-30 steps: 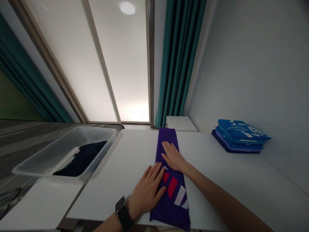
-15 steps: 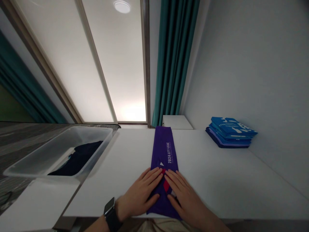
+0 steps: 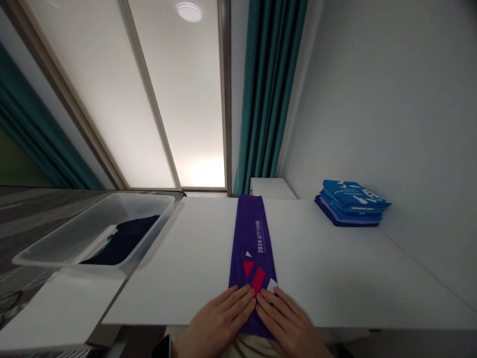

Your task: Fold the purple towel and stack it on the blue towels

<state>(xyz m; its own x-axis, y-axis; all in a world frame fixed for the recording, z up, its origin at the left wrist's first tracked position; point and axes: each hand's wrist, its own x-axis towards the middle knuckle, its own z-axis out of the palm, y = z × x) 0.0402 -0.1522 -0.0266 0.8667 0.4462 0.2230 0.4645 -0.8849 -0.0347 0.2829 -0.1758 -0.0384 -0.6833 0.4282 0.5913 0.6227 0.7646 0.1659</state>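
Observation:
A purple cloth (image 3: 248, 231), printed with white lettering and red shapes, lies folded into a long narrow strip on the white table. Its near end hangs slightly past the table's front edge. My left hand (image 3: 227, 313) rests flat on the near left part of the cloth, fingers stretched out. Across from it, my right hand (image 3: 285, 318) lies flat on the near right part, its fingertips almost meeting those of the left. Neither hand grips the cloth. The fabric under both palms is hidden.
On the right of the white table (image 3: 328, 278) sits a stack of folded blue and purple cloths (image 3: 352, 201) near the wall. A translucent plastic bin (image 3: 93, 219) at the left holds dark navy cloth (image 3: 124, 241) and something white. A teal curtain (image 3: 272, 99) hangs behind.
Both hands have slid toward me along the purple cloth, uncovering more of the red and white print. The cloth itself stays in nearly the same place.

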